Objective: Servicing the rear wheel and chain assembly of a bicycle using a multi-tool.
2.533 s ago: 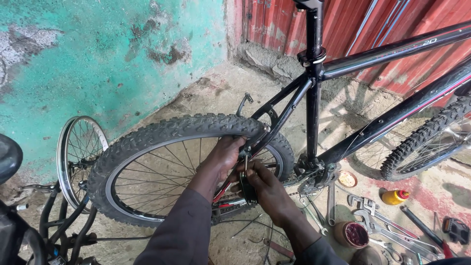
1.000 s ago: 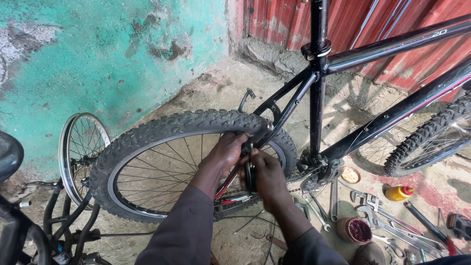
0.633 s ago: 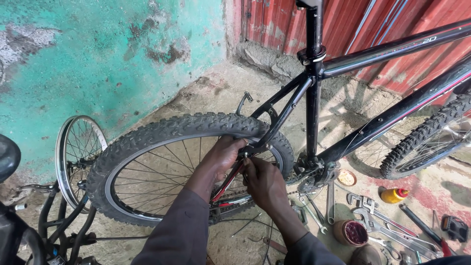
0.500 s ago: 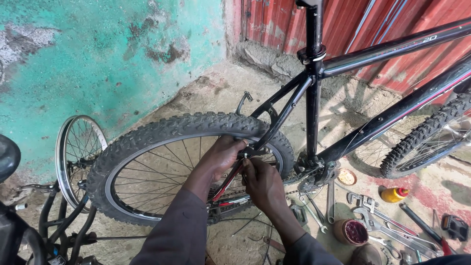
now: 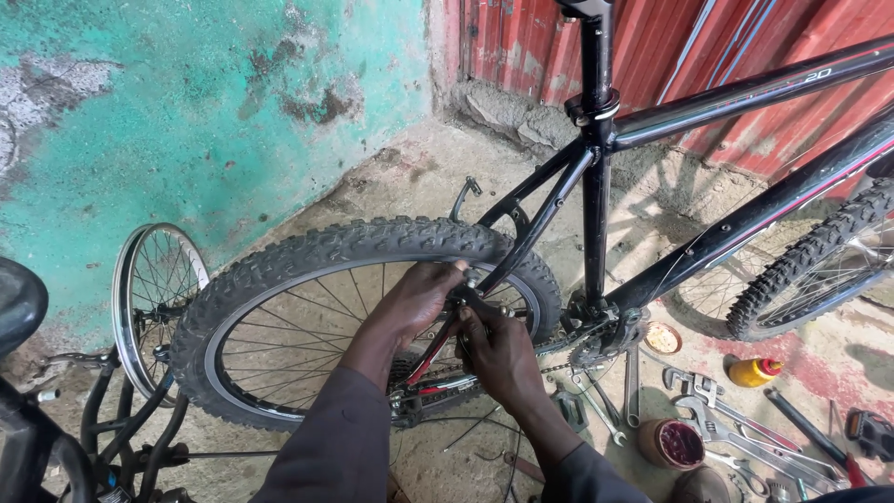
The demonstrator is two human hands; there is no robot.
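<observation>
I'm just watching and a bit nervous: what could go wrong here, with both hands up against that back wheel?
If the rear wheel turns, the left hand and right hand, both at the rim, might get pinched against the frame stay. Spanners and a small tub lying underfoot could trip someone.

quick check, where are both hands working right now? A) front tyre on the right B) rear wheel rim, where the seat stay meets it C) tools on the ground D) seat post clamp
B: the left hand and right hand meet at the rear wheel rim beside the seat stay, away from the wrenches on the ground.
</observation>
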